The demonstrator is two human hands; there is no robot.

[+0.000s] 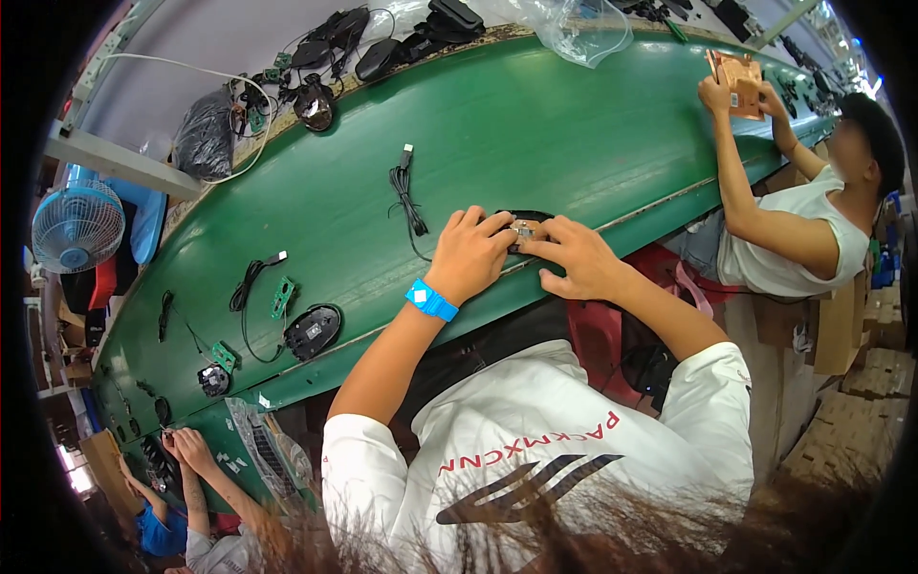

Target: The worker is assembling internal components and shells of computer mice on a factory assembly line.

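My left hand [470, 252], with a blue wristband, and my right hand [574, 255] are both closed around a black computer mouse base [525, 227] at the near edge of the green conveyor belt [535, 124]. A small circuit board sits in the base between my fingertips. The mouse's black cable [406, 196] is bundled just left of my left hand, its plug pointing away from me.
Further mouse bases [313, 331], bundled cables [247, 285] and green circuit boards [282, 297] lie along the belt to the left. A co-worker on the right holds brown cards [738, 81]. Another person's hands [182, 448] work at lower left. A fan [76, 228] stands at far left.
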